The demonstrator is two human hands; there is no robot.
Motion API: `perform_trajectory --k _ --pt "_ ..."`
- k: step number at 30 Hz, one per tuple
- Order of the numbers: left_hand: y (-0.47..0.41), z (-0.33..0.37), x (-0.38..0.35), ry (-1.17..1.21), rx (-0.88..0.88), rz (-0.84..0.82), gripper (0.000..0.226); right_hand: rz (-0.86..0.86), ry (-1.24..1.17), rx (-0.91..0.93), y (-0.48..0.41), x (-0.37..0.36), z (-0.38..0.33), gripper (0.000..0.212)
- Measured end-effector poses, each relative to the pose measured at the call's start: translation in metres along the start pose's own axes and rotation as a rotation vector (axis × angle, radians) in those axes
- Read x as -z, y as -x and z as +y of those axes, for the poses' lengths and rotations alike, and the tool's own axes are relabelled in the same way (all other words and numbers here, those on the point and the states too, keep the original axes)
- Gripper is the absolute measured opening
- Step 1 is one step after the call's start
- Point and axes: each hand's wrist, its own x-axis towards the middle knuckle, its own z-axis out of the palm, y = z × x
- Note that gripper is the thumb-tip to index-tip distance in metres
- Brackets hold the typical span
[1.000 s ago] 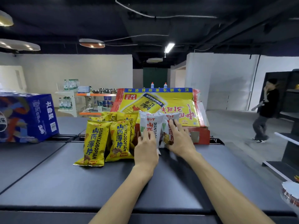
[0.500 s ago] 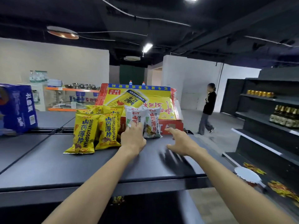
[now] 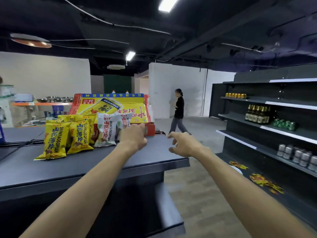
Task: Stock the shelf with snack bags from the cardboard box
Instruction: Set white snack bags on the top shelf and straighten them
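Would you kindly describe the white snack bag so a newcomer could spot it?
On the dark shelf top, before the yellow cardboard box, snack bags stand upright. The white snack bag is beside the left hand; its neighbours to the left are yellow.

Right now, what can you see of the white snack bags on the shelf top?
The white snack bags: at least two glossy foil-like pouches, white with red and black lettering and a snack picture low on the front. They stand upright, leaning back, on the dark shelf top, right of the yellow bags and in front of the yellow-and-red carton. The left hand covers the right one's lower part; contact unclear.
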Motion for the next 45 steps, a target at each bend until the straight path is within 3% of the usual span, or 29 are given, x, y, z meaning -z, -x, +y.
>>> perform_trajectory --k 5,10,17,27,32,37,45 --pt "0.039 0.083 -0.004 0.047 -0.046 -0.071 0.038 -0.018 0.0 -0.063 0.068 0.012 0.06 0.051" --pt "0.085 0.151 -0.036 0.138 -0.064 -0.135 0.028 -0.059 -0.039 -0.116 0.13 0.003 0.114 0.052" --pt "0.163 0.211 -0.108 0.199 -0.107 -0.311 0.036 -0.1 -0.116 -0.245 0.215 -0.059 0.175 0.042" --pt "0.236 0.206 -0.234 0.359 -0.024 -0.592 0.034 -0.353 -0.285 -0.535 0.287 -0.236 0.214 0.032" --pt "0.285 0.191 -0.302 0.346 -0.026 -0.788 0.027 -0.513 -0.295 -0.642 0.303 -0.319 0.222 0.039" --pt "0.321 0.18 -0.36 0.298 0.011 -1.006 0.03 -0.586 -0.309 -0.741 0.317 -0.37 0.225 0.04" --pt "0.342 0.184 -0.414 0.218 0.091 -1.209 0.036 -0.746 -0.357 -0.793 0.327 -0.419 0.242 0.048"
